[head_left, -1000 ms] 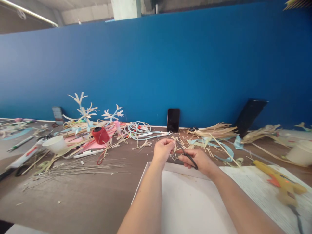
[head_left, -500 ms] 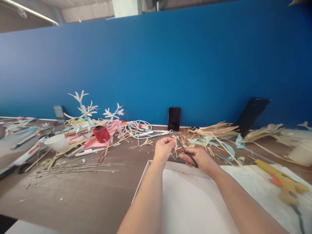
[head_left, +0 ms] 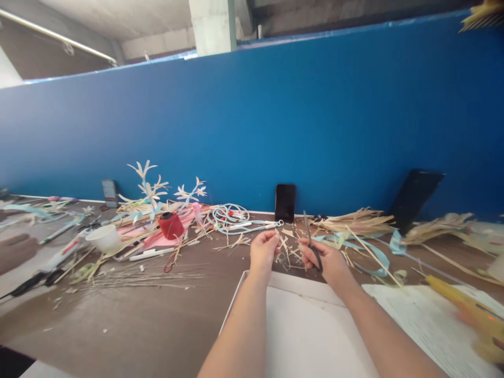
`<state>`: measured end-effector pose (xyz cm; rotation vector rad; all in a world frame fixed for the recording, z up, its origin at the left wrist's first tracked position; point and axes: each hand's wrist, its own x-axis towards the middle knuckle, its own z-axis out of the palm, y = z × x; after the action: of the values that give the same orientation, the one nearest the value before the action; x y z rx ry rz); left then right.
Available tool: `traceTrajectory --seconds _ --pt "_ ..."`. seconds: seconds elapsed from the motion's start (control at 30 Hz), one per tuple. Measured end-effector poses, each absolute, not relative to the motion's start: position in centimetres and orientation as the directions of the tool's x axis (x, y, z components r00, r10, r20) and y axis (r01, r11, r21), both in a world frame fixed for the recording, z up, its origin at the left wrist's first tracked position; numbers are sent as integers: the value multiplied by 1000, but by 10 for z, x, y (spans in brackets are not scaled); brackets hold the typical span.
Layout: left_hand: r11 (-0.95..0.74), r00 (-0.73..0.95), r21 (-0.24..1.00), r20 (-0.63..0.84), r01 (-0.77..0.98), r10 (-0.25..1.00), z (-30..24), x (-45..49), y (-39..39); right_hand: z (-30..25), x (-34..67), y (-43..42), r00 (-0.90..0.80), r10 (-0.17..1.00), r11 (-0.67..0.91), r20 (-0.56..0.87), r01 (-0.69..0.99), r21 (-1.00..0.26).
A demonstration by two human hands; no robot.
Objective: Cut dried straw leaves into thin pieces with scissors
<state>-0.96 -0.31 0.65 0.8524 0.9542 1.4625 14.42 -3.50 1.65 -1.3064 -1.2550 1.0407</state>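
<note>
My right hand [head_left: 325,261] grips a pair of dark-handled scissors [head_left: 307,227], their blades pointing up and away from me. To its left, my left hand [head_left: 264,251] is closed in a pinch; whatever lies between its fingertips is too small to make out. The scissors stand a little apart from my left fingers. Pale cut scraps [head_left: 289,247] of dried leaf or straw lie on the table just beyond and between my hands. Below my wrists sits a shallow white box or tray [head_left: 303,287].
A black phone [head_left: 285,202] leans on the blue partition [head_left: 252,131]. Leftward are pale straw flowers [head_left: 151,189], a red thread spool [head_left: 171,226], a white cup [head_left: 104,239] and thin wires [head_left: 137,278]. Dried husks [head_left: 354,219] and a yellow glue gun [head_left: 460,299] lie right. Another person's hand [head_left: 16,252] shows far left.
My right hand with the scissors has drawn slightly away from my left hand, and the blades now point more upright. The whole view has shifted, so things appear lower and mostly farther right.
</note>
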Motion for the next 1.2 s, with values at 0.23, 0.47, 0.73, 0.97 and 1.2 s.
traceTrajectory --seconds 0.23,0.47,0.73,0.97,1.2 --pt "-79 -228 894 -27 -442 973 4 -13 11 7 141 -12 171 981 95 92 -11 -995" --pt "-126 -316 885 -25 -447 948 -2 -34 26 8 123 14 112 986 126 122 -35 -991" --pt "-94 -313 833 -99 -546 945 -2 -3 44 -3 123 20 55 995 89 86 -43 -995" --pt "-55 -233 791 -113 -609 966 -10 21 67 -8 128 23 130 982 144 134 -69 -987" --pt "-42 -44 785 19 -618 999 -1 23 60 -6 130 28 212 961 197 175 -85 -977"
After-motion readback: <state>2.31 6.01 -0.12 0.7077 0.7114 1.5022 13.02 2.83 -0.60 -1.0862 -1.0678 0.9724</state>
